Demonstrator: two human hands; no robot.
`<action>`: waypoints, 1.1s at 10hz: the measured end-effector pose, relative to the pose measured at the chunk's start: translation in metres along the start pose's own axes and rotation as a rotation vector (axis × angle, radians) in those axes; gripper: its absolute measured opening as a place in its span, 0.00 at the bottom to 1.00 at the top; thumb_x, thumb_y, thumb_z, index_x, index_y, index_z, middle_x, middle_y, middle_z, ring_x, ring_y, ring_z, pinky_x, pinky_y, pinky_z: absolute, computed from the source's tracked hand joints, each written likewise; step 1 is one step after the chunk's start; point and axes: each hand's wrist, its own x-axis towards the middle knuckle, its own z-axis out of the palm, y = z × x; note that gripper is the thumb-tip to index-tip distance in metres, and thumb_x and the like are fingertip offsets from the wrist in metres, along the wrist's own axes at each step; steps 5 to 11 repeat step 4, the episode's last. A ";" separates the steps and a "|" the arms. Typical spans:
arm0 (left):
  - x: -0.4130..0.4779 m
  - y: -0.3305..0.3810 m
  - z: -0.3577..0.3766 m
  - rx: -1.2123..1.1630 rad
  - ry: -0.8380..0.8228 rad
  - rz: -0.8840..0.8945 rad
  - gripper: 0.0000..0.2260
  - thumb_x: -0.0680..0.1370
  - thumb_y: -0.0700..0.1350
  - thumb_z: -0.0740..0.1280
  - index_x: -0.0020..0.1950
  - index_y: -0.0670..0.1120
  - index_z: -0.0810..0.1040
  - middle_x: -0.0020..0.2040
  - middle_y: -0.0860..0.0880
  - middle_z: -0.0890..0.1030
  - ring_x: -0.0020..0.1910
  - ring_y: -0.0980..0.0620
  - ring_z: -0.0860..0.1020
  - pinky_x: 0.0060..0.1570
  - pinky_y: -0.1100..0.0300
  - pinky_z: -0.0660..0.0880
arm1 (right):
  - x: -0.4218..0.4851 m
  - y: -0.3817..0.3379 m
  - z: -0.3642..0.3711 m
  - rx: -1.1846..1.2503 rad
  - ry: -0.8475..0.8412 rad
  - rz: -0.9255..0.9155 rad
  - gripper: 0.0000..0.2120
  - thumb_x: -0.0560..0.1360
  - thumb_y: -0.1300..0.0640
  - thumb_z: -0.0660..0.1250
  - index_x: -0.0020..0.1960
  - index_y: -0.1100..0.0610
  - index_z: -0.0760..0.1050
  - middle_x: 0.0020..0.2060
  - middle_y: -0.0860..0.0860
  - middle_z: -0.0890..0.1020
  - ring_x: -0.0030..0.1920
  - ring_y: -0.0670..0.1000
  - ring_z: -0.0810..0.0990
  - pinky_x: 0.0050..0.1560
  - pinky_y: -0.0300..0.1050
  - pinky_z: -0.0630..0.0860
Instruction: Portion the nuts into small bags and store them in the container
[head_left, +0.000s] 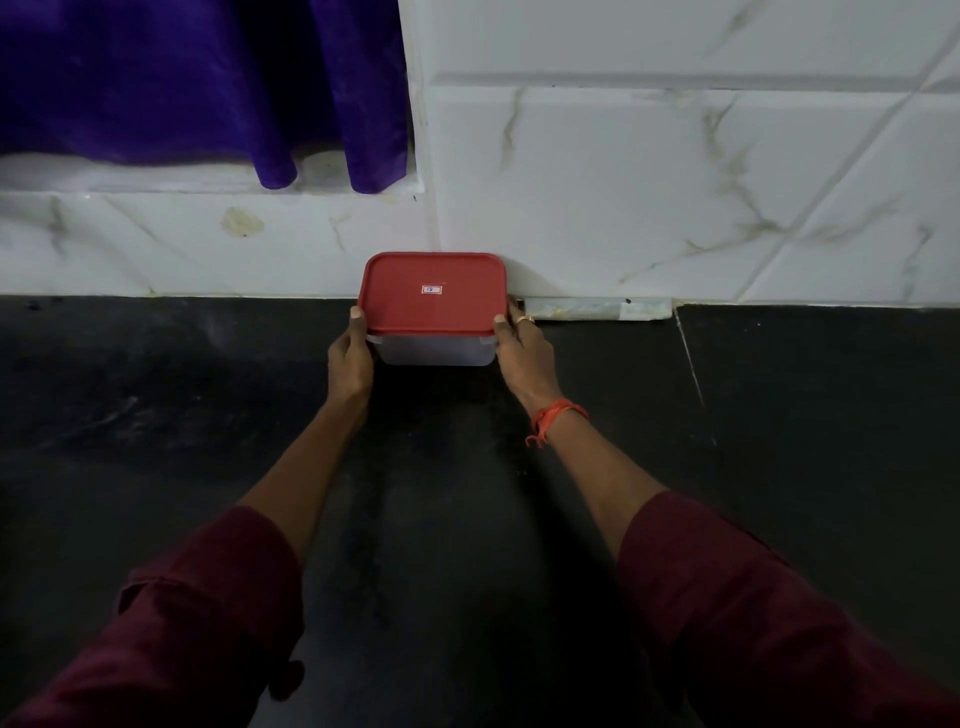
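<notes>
Head view: at ten o'clock a purple curtain (208, 83) hangs over a pale ledge, well apart from the work. Below it the dark table (156, 415) runs back to the white tiled wall (675, 182). The left hand (350, 358) clamps the container (434, 351) from its nine o'clock side, thumb up against the edge of the red lid (434, 291) and the fingers hidden round the wall of the box. The container sits at twelve o'clock from the person, just beside the foot of the wall, lid closed flat. Its clear body is too dim to show whether bags or nuts lie inside. The right hand (519, 348) grips the three o'clock side in the same way, thumb at the lid's corner, a ring (525, 318) showing on a finger curled behind, an orange thread (558, 415) at the wrist. A matched hold on both short sides likely keeps the box level and the lid seated. Its spot against the wall suggests it is being parked or fetched, and I cannot tell which.
</notes>
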 end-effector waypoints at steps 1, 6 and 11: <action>-0.010 0.013 -0.002 -0.027 0.006 0.010 0.19 0.82 0.62 0.58 0.55 0.50 0.82 0.54 0.48 0.84 0.56 0.49 0.82 0.64 0.47 0.76 | -0.004 -0.003 -0.002 0.007 0.006 0.010 0.20 0.86 0.52 0.55 0.75 0.56 0.67 0.63 0.56 0.78 0.63 0.54 0.76 0.61 0.41 0.69; -0.005 0.005 -0.006 -0.050 0.012 -0.003 0.28 0.74 0.72 0.57 0.57 0.53 0.83 0.57 0.48 0.84 0.58 0.49 0.82 0.65 0.47 0.75 | 0.011 0.024 -0.016 0.178 0.008 0.072 0.28 0.78 0.36 0.57 0.72 0.49 0.72 0.57 0.45 0.80 0.60 0.49 0.79 0.69 0.57 0.73; -0.005 0.005 -0.006 -0.050 0.012 -0.003 0.28 0.74 0.72 0.57 0.57 0.53 0.83 0.57 0.48 0.84 0.58 0.49 0.82 0.65 0.47 0.75 | 0.011 0.024 -0.016 0.178 0.008 0.072 0.28 0.78 0.36 0.57 0.72 0.49 0.72 0.57 0.45 0.80 0.60 0.49 0.79 0.69 0.57 0.73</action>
